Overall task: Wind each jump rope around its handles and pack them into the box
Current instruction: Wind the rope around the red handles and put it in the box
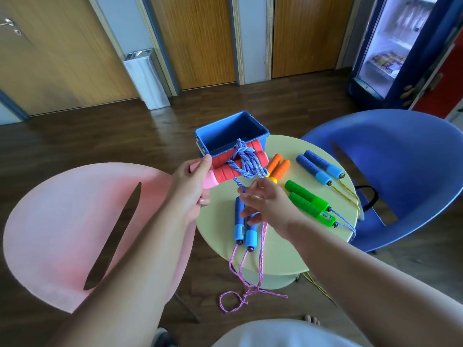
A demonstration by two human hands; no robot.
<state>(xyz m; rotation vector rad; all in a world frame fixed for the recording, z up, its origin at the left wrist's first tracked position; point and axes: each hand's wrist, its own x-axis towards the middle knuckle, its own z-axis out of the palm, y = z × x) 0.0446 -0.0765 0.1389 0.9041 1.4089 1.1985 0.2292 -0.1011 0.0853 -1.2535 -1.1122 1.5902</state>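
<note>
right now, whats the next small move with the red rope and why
Probably catch the blue strand hanging below the red handles with the right hand, open beneath it, and tuck it into the wound rope. The left hand grips the bundle by its pink ends near the blue box, so that tail seems all that's left before packing.

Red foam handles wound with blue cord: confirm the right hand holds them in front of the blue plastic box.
No: the head view shows the left hand holding the red foam handles wound with blue cord in front of the blue plastic box; the right hand is open.
</note>
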